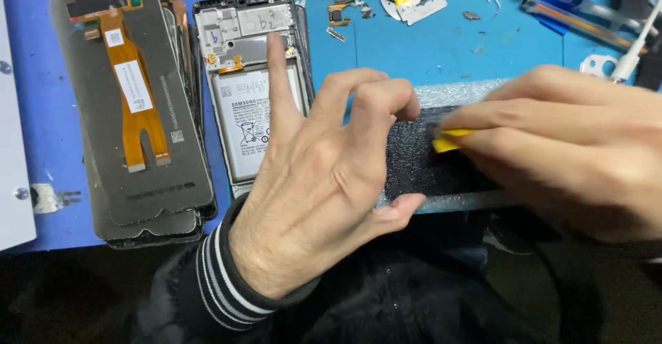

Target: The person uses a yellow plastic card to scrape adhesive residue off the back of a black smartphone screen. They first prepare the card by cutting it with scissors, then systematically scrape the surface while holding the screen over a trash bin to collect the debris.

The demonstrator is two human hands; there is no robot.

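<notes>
Right of the opened phone, left hand pins a black sheet flat with curled fingertips, grasping nothing, so right hand, pinching a yellow tool, can work its surface

Left hand wears black, white-striped cuffed sleeve.

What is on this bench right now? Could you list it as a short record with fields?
Surface: blue work mat
Left hand: fingers spread, pressing down a black textured strip
Right hand: pinching a small yellow tool against the strip
Behind left hand: opened phone with its battery showing
Far left: stack of phone screens, orange flex cable on top
Top of mat: razor blade, small loose parts
</notes>
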